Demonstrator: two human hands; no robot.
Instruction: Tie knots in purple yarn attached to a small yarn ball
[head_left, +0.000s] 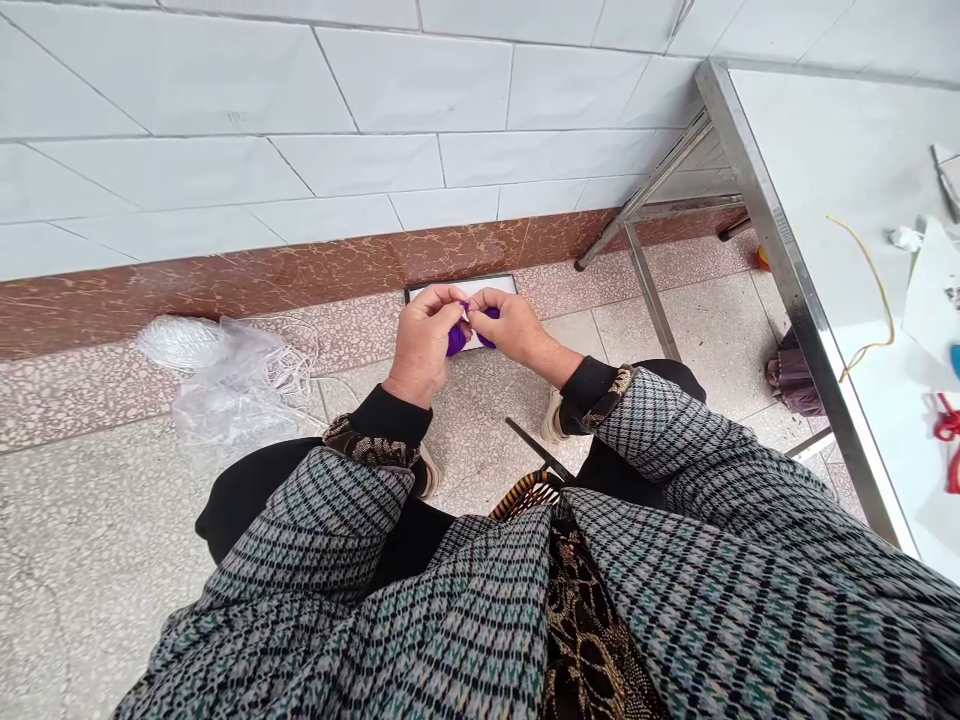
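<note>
My left hand [425,338] and my right hand [512,324] meet in front of me above the floor. Both are closed in a pinch on a small purple piece [459,338] that looks like yarn or soft fabric. Most of the purple piece is hidden by my fingers. Behind the hands a white sheet in a dark frame [495,288] lies on the floor against the wall. A pair of scissors with orange-striped handles [534,482] rests on my lap between my knees.
A steel-edged white table [787,260] stands at the right with a yellow cord [877,290], red items [946,430] and paper on it. A clear plastic bag with white cord [225,375] lies on the floor at left. A dark bundle [791,375] sits under the table.
</note>
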